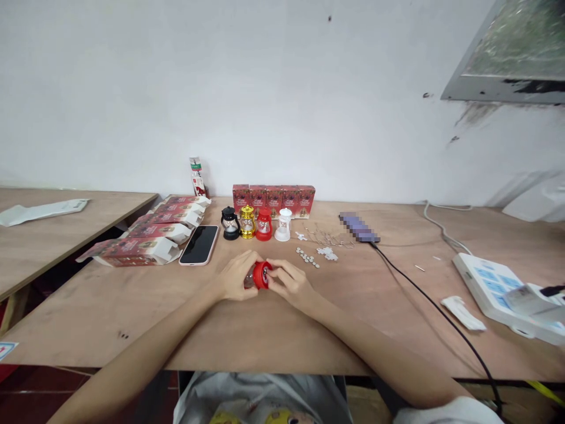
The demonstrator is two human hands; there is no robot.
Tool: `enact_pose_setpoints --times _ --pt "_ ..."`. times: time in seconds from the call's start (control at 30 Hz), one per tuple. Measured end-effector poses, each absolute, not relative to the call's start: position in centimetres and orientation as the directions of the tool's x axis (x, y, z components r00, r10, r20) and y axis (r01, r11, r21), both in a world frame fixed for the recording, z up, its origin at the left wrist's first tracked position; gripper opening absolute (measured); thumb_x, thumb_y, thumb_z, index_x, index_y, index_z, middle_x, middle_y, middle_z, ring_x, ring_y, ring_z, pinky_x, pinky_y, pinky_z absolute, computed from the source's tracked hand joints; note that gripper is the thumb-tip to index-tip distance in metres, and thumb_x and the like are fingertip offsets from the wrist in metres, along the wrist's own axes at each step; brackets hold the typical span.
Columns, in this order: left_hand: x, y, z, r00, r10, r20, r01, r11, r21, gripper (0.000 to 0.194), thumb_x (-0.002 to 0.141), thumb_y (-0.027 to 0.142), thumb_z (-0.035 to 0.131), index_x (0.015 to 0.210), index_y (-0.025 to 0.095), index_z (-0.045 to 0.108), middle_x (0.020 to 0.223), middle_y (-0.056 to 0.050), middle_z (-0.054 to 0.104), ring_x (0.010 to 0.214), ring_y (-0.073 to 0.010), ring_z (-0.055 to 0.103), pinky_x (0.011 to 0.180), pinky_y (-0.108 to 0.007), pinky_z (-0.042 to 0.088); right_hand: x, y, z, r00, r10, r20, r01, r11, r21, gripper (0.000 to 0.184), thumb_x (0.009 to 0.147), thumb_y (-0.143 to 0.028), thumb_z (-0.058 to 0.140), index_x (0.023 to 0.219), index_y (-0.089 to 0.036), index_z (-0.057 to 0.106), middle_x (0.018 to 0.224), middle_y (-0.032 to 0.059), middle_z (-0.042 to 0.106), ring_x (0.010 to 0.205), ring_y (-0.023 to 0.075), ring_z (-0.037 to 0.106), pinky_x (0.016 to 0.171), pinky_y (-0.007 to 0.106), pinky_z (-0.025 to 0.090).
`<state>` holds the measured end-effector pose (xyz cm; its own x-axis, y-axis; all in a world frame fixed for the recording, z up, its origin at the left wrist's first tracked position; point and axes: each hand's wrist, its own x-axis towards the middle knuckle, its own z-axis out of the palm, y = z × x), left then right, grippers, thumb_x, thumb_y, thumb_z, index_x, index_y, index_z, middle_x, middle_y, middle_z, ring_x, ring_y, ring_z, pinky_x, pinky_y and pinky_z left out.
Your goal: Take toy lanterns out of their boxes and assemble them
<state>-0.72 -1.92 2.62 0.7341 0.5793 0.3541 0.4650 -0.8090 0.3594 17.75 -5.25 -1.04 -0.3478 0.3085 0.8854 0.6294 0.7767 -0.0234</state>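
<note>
Both forearms bare to the elbow, left hand and right hand ungloved, no rings or watch visible; white sleeve edge at right upper arm.

I am seeing a matt wooden table with faint grain. The small red lantern is looking like glossy plastic, and the phone is showing a smooth, shiny black face.

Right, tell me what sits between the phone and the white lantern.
Head view: between the phone and the white lantern stand three small lanterns in a row: black, gold, and red.
</note>
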Motion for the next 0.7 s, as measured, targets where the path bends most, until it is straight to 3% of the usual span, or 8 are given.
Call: enact_pose_setpoints --times 0.2,0.4,0.57,0.7 --pt "-0.81 -1.79 2.53 0.732 0.572 0.371 0.443 -0.812 0.380 0.036 0.057 0.022 0.049 0.092 0.021 0.041 0.089 -0.005 0.054 0.082 -0.0226 0.053 0.072 -0.034 0.043 17.53 -5.33 -0.95 -0.338 0.291 0.895 0.649 0.761 -0.002 0.011 0.082 -0.010 0.050 0.079 -0.019 0.056 0.088 0.0096 0.067 0.082 0.0158 0.067 0.072 0.026 0.056" --pt "-0.90 -1.72 2.50 0.719 0.572 0.395 0.432 -0.812 0.392 0.035 0.059 0.023 0.050 0.093 0.020 0.042 0.090 -0.005 0.054 0.082 -0.0220 0.054 0.073 -0.034 0.044 17.27 -5.43 -0.59 -0.294 0.299 0.908 0.607 0.792 -0.064 0.009 0.081 -0.011 0.051 0.084 -0.016 0.058 0.093 0.0125 0.067 0.086 0.0172 0.066 0.075 0.028 0.055" --pt "-0.92 -1.44 2.21 0.704 0.576 0.416 0.434 -0.812 0.390 0.036 0.060 0.023 0.053 0.095 0.019 0.044 0.092 -0.006 0.055 0.086 -0.0224 0.054 0.075 -0.034 0.044 17.07 -5.85 -0.30 -0.203 0.463 0.863 0.502 0.806 -0.314 0.010 0.085 -0.016 0.050 0.083 -0.017 0.059 0.097 0.0114 0.066 0.091 0.0162 0.065 0.080 0.029 0.053" --pt "-0.82 -1.45 2.23 0.664 0.604 0.440 0.453 -0.794 0.406 0.037 0.062 0.021 0.054 0.098 0.019 0.046 0.096 -0.005 0.057 0.088 -0.0214 0.056 0.078 -0.033 0.045 16.92 -5.56 -0.58 0.026 0.708 0.705 0.319 0.663 -0.677 0.009 0.083 -0.023 0.052 0.077 -0.019 0.055 0.096 0.0093 0.066 0.091 0.0171 0.064 0.078 0.031 0.053"
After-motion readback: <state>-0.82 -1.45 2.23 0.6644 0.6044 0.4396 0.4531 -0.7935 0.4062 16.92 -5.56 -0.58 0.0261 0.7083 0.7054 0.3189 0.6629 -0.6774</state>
